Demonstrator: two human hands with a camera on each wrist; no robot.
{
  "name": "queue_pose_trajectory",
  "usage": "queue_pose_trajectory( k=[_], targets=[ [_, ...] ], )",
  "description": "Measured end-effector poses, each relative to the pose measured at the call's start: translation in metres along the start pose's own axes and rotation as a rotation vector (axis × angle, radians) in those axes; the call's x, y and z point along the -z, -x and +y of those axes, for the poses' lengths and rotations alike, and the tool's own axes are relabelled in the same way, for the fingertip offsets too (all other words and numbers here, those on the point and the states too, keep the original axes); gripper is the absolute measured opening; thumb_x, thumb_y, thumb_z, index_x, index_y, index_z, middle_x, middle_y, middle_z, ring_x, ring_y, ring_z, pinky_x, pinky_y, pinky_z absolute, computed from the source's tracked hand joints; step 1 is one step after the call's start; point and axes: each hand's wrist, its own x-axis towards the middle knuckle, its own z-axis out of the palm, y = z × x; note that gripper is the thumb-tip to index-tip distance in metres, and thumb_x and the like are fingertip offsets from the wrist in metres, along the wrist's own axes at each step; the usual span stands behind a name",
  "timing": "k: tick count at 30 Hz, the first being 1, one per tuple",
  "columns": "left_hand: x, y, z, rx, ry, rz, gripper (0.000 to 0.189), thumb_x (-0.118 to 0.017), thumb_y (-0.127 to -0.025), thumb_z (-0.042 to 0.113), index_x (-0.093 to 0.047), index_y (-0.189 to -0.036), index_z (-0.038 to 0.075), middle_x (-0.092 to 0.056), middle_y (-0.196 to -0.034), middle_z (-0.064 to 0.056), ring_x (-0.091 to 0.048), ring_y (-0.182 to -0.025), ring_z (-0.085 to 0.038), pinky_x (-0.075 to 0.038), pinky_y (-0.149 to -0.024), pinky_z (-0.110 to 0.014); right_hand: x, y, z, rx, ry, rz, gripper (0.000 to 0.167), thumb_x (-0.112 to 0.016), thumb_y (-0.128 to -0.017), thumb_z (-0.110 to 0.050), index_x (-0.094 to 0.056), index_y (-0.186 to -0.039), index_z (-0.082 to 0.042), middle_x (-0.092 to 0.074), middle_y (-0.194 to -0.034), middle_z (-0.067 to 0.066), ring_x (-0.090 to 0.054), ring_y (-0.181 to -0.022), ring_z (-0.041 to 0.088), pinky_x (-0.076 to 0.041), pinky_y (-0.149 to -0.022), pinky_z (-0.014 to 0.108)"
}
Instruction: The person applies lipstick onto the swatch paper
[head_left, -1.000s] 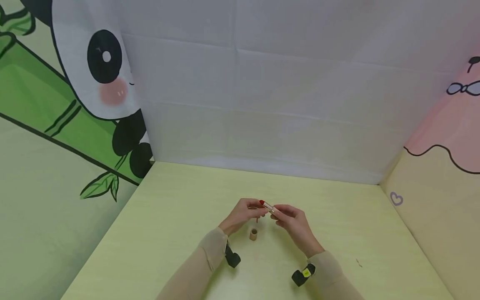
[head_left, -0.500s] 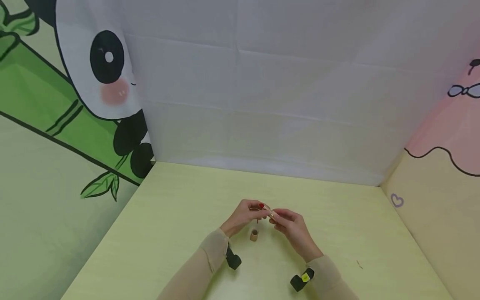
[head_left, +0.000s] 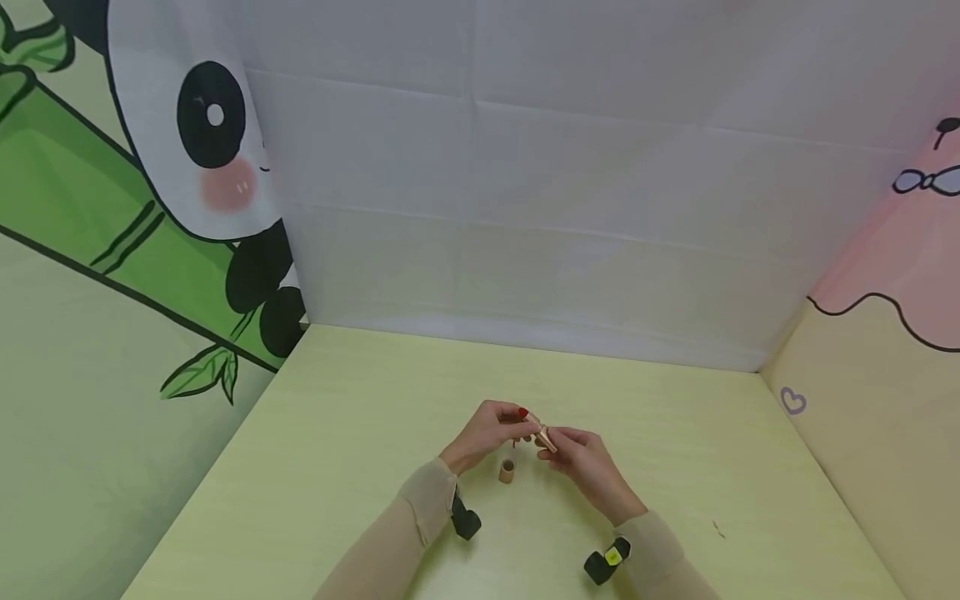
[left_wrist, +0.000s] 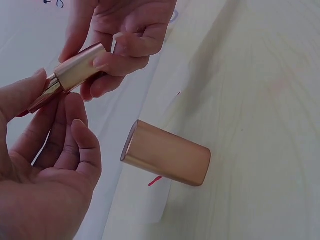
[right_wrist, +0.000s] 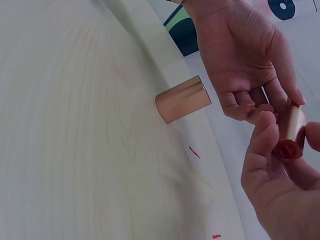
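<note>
A lipstick in a gold tube (left_wrist: 82, 65) is held slanting between both hands above the table. My left hand (head_left: 478, 435) pinches its narrower shiny neck between thumb and fingers, close to the red tip (head_left: 522, 412). The wider base is gripped by the thumb and fingers of my right hand (head_left: 590, 473), and its end (right_wrist: 288, 150) faces the right wrist camera. Below the hands, the rose-gold lipstick cap (head_left: 507, 472) stands upright on the table with its opening up.
Small red marks (right_wrist: 195, 152) show on the pale surface near the cap. A thin brownish scrap (head_left: 718, 529) lies on the yellowish table (head_left: 360, 375) at the right. A white cloth backdrop (head_left: 525, 250) rises behind, with printed panels on both sides.
Both hands have come down slightly, and the right hand has shifted a little left. The left fingers now pinch the lipstick just below its red tip, and more of its base shows.
</note>
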Motion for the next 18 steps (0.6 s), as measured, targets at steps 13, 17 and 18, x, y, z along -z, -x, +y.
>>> queue_pose_trajectory(
  k=[13,17,18],
  targets=[
    [0.0002,0.003,-0.0035,0.012,0.001,0.028,0.015,-0.072,-0.087,0.017,-0.072,-0.087,0.002,-0.067,-0.08,-0.013,-0.052,-0.083,-0.054,-0.045,-0.064,-0.042,-0.0013,0.0018,0.0025,-0.041,-0.101,-0.075,0.046,-0.052,-0.1,-0.028,-0.055,-0.12,0.014,-0.062,-0.099,0.015,-0.055,-0.078,0.014,-0.045,-0.065,0.021],
    [0.0005,0.0042,-0.0031,0.018,0.007,0.042,0.015,-0.073,-0.086,0.017,-0.071,-0.085,0.002,-0.066,-0.078,-0.012,-0.051,-0.082,-0.055,-0.046,-0.065,-0.043,-0.0043,0.0035,0.001,-0.051,-0.117,-0.07,0.045,-0.051,-0.101,-0.025,-0.054,-0.121,0.015,-0.062,-0.098,0.012,-0.054,-0.078,0.014,-0.044,-0.063,0.021],
    [0.0007,0.0047,-0.003,0.019,0.007,0.045,0.015,-0.073,-0.086,0.017,-0.071,-0.085,0.002,-0.066,-0.077,-0.011,-0.051,-0.082,-0.055,-0.047,-0.066,-0.045,-0.0051,0.0039,0.0005,-0.053,-0.121,-0.069,0.044,-0.051,-0.101,-0.024,-0.054,-0.121,0.015,-0.062,-0.098,0.012,-0.054,-0.078,0.013,-0.043,-0.063,0.02]
  ],
)
